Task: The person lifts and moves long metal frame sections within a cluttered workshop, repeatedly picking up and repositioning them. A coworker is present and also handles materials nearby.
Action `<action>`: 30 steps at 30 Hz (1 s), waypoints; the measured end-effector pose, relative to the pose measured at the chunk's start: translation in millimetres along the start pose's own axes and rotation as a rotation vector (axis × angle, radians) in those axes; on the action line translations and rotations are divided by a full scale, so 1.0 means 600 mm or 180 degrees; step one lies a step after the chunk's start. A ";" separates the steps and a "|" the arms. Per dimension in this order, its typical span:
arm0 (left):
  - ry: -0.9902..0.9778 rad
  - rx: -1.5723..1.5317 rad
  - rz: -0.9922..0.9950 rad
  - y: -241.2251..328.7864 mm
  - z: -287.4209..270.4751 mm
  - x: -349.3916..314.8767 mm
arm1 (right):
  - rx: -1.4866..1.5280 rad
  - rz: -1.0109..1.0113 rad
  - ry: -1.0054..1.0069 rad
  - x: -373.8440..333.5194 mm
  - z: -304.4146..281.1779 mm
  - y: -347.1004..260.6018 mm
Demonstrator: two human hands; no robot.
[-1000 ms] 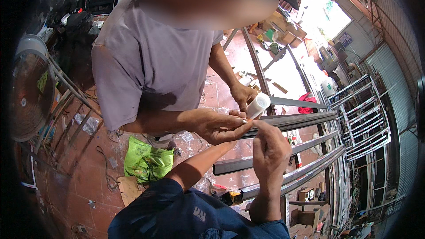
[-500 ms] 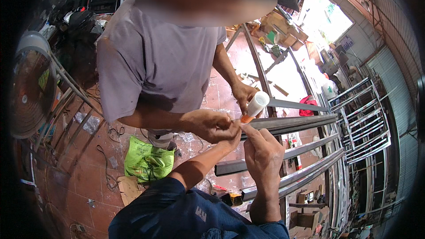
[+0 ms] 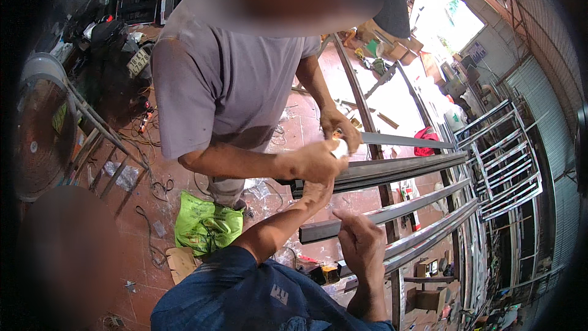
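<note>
A co-worker in a grey shirt stands facing me, with both hands [image 3: 309,162] around a small white bottle [image 3: 339,148] that has an orange part. My left hand [image 3: 318,192] reaches up against the co-worker's nearer hand. Its fingers are hidden there, so their hold cannot be made out. Lower and to the right, my right hand [image 3: 361,240] is apart from the bottle, its fingers curled and the index finger bent out toward the left. Nothing shows in it. Just beyond and beside it run long dark metal bars [image 3: 392,208].
More metal bars [image 3: 404,171] lie on supports to the right, beside a barred metal frame [image 3: 505,159]. On the tiled floor are a yellow-green bag [image 3: 205,224], cardboard [image 3: 180,263] and cables. A large fan [image 3: 46,129] stands at left. A blurred shape [image 3: 67,251] is at lower left.
The co-worker's hands have closed over the bottle, which now shows less and points differently. My right hand has drawn back from its orange tip, down toward me. A blurred shape has appeared at lower left.
</note>
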State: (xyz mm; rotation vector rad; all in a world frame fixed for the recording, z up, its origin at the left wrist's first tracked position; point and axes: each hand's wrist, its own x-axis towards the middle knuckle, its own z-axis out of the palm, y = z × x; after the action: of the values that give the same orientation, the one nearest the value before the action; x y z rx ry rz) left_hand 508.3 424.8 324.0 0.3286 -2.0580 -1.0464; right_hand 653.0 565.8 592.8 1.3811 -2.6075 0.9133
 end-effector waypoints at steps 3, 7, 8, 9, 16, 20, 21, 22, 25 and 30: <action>-0.0860 0.2684 0.3746 0.089 -0.086 0.073 | 0.0042 0.0489 0.0003 -0.069 0.029 0.066; -0.0768 0.2053 0.1804 0.051 -0.020 0.022 | 0.0246 0.1107 0.0026 -0.127 0.066 0.104; -0.0747 0.2034 0.1285 0.027 -0.007 0.007 | 0.0268 0.1170 0.0075 -0.144 0.075 0.116; -0.0715 0.2096 0.0890 0.018 0.002 -0.001 | 0.0293 0.1234 0.0135 -0.160 0.082 0.127; -0.0899 0.2294 0.1579 0.037 -0.029 -0.024 | 0.0325 0.1853 0.0199 -0.252 0.117 0.173; -0.1449 0.3491 0.5491 0.068 -0.126 -0.026 | 0.0390 0.1955 0.0407 -0.264 0.126 0.166; -0.1230 0.3698 0.5988 0.139 -0.181 0.000 | 0.0374 0.1991 0.0405 -0.268 0.126 0.167; -0.1004 0.3990 0.6440 0.179 -0.226 0.018 | 0.0386 0.1950 0.0377 -0.265 0.129 0.165; -0.1066 0.3633 0.6389 0.184 -0.223 0.031 | 0.0365 0.2049 0.0309 -0.275 0.136 0.175; -0.0954 0.3535 0.6209 0.169 -0.223 0.047 | 0.0429 0.2123 0.0205 -0.276 0.140 0.183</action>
State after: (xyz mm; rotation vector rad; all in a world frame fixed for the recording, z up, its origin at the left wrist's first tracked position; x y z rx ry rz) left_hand 600.8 397.1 463.8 -1.1802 -1.7640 1.2442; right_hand 686.1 690.9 420.7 0.4542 -3.0392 1.1784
